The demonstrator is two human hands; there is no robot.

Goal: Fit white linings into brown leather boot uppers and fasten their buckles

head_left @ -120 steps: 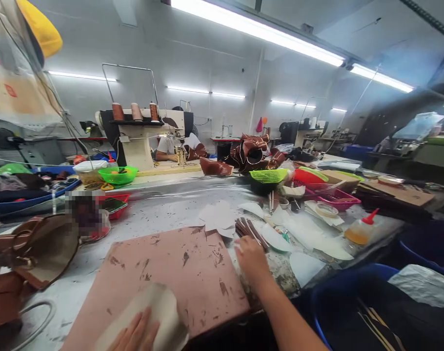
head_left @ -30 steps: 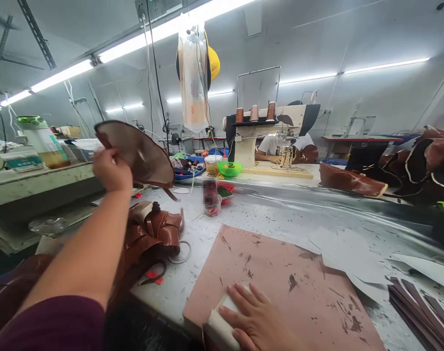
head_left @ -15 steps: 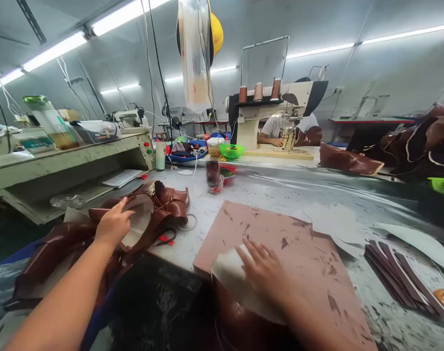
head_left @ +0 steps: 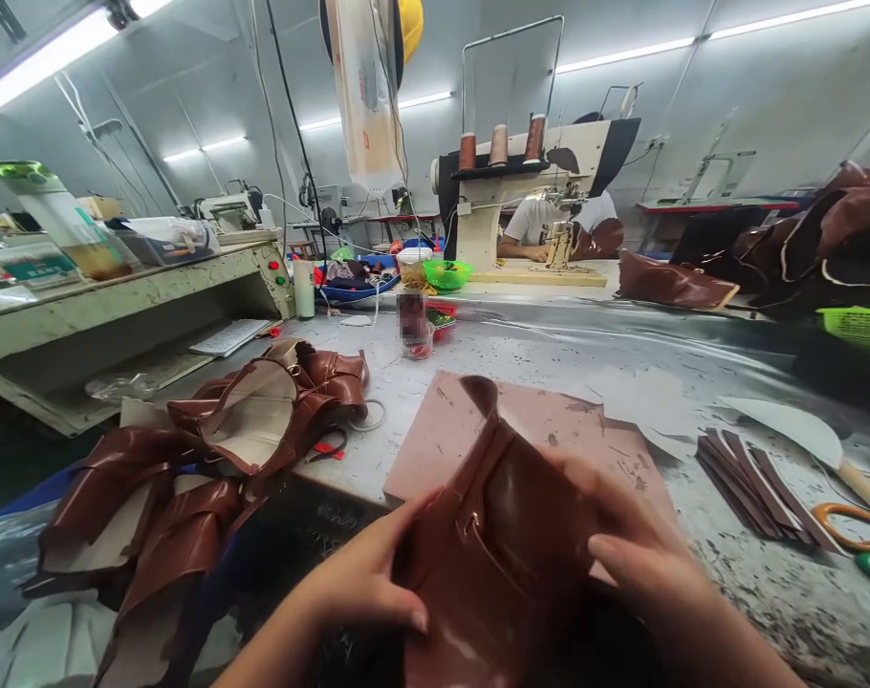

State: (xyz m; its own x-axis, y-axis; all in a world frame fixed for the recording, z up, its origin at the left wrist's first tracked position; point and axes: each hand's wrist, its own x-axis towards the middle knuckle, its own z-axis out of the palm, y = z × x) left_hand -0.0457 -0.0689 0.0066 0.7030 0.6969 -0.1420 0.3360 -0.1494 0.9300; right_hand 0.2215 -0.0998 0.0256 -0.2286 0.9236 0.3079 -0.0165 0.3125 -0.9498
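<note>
A glossy brown leather boot upper (head_left: 485, 564) with a seam and a small metal ring is held upright at the near table edge. My left hand (head_left: 381, 569) grips its left side, thumb across the front. On the opposite side, my right hand (head_left: 632, 535) clasps the leather, with some fingers hidden behind it. Behind the piece lies a pink cutting board (head_left: 442, 411) with dark marks. More brown boot uppers (head_left: 169, 535) with pale lining are heaped to the left, partly over the table edge.
Brown strips (head_left: 750, 478), a white-bladed knife (head_left: 786, 430) and orange-handled scissors (head_left: 847, 521) lie to the right. Across the table stands a sewing machine (head_left: 478, 229), with a co-worker (head_left: 532, 234) behind it. A green basket (head_left: 445, 275) and a white bottle (head_left: 304, 289) stand farther back.
My left hand has left the heap of uppers and moved right onto the boot upper. That piece now stands raised between both hands, instead of lying low under my right hand.
</note>
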